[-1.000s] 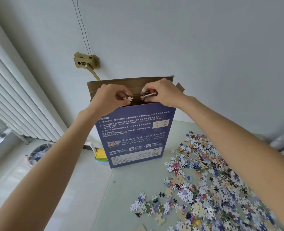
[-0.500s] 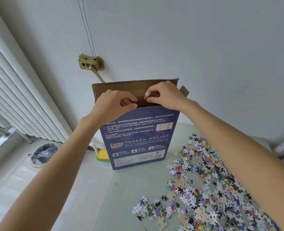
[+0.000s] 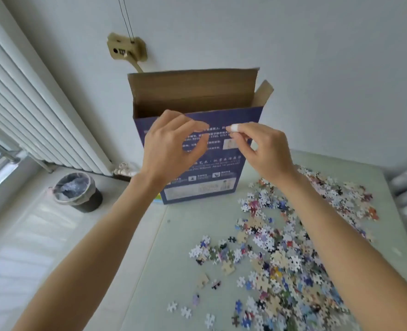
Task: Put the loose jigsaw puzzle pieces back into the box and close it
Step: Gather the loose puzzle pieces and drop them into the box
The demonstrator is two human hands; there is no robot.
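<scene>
Open box (image 3: 197, 182) stands upright on the desk (image 3: 178, 247), behind both hands. Left hand (image 3: 171, 149) and right hand (image 3: 264, 151) hover before its front, fingers loosely curled, holding nothing. Loose pieces (image 3: 281, 247) lie below the right hand.

Blue box (image 3: 197, 163) upright on table, brown top flaps open; loose multicoloured puzzle pieces (image 3: 281, 247) scattered to its right.

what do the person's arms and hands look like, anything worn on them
Both forearms are bare up to the frame edge: no sleeves, watch or bracelet show. The left hand wears no rings or gloves. The right hand has a white wrap, like a bandage or tape, round one fingertip; otherwise it is bare too.
</scene>
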